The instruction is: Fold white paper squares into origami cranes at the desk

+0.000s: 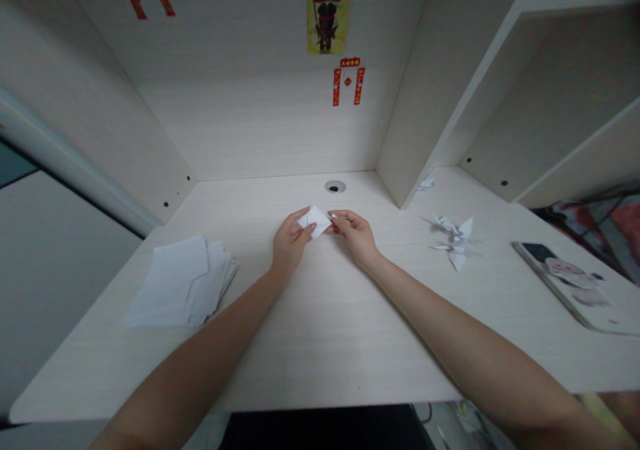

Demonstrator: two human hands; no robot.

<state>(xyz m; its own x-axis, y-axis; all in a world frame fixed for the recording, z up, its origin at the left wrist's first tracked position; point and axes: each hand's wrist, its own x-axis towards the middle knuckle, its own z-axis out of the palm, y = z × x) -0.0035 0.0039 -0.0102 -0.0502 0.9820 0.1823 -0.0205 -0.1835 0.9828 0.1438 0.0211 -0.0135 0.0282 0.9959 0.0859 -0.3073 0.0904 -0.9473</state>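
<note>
A small folded piece of white paper [315,221] is pinched between my two hands above the middle of the desk. My left hand [291,241] holds its left side with the fingers curled over it. My right hand [354,237] grips the right corner between fingertips and thumb. To the left lies a stack of white paper sheets [183,283]. On the right stand white origami cranes [454,242], apart from both hands.
The pale wood-grain desk [330,350] is walled by a shelf unit [410,110] with red paper decorations and a poster [327,11]. A patterned phone or tablet [565,283] lies at the right edge. A cable hole [335,186] sits near the back.
</note>
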